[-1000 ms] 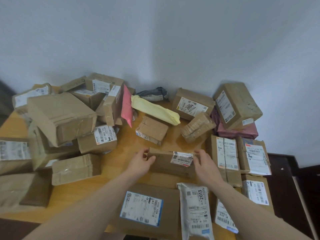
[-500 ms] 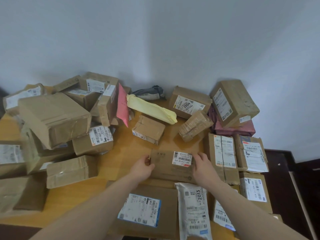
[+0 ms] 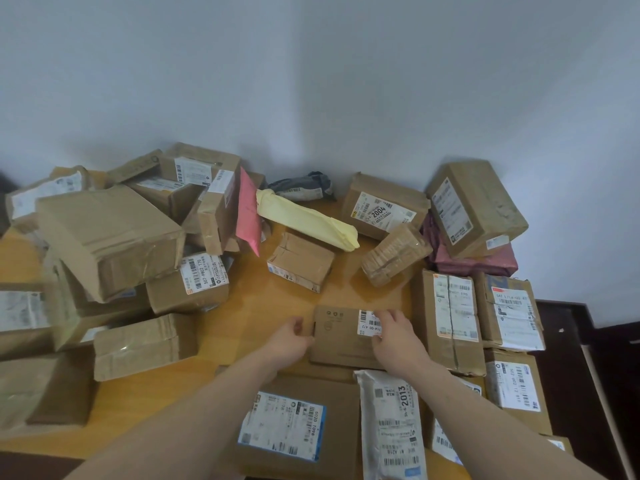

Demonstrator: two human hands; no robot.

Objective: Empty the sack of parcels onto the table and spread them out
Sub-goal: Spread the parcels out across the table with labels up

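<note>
We see the flat brown parcel (image 3: pixel 341 336) lying label-up on the wooden table (image 3: pixel 242 306) among the other parcels, its long axis running left to right. Our left hand (image 3: pixel 289 341) pinches its left edge, fingers curled, while our right hand (image 3: pixel 394 336) rests on the label with fingers loosely spread, pressing down.

Under my right hand (image 3: pixel 398 336) the flat carton (image 3: pixel 341 336) has a label ending "714-00 472". Behind that carton, a box (image 3: pixel 382 206) near the wall reads "2004"; in front, the white mailer bag (image 3: pixel 393 427) reads "2013". Left of the carton, a small box (image 3: pixel 188 284) reads "507-P802 170".
</note>
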